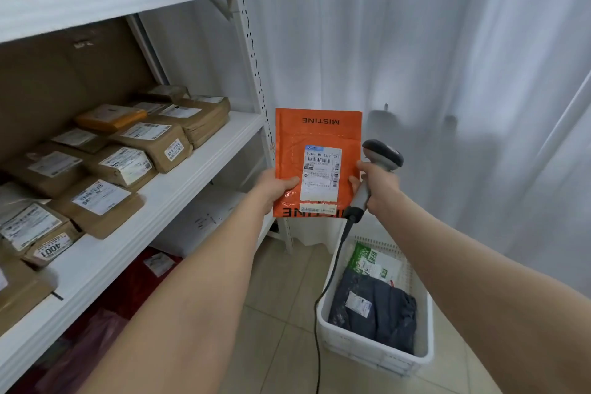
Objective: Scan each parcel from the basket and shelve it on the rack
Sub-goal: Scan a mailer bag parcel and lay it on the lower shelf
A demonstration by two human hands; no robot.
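An orange flat parcel (316, 137) with a white shipping label is held upright in front of me, just right of the rack post. My left hand (275, 185) grips its lower left edge. My right hand (380, 184) holds a grey barcode scanner (382, 158) by its handle, and its fingertips touch the parcel's right edge. The scanner's black cable hangs down to the floor. A white basket (377, 350) stands on the floor below, holding a dark blue bagged parcel (380, 310) and a green-and-white parcel (374, 262).
The white metal rack (153, 182) fills the left side, its middle shelf carrying several brown labelled parcels (150, 141). Cardboard boxes sit on the upper shelf, soft bagged parcels on the lower ones. A white curtain (415, 41) hangs behind. The floor is tiled.
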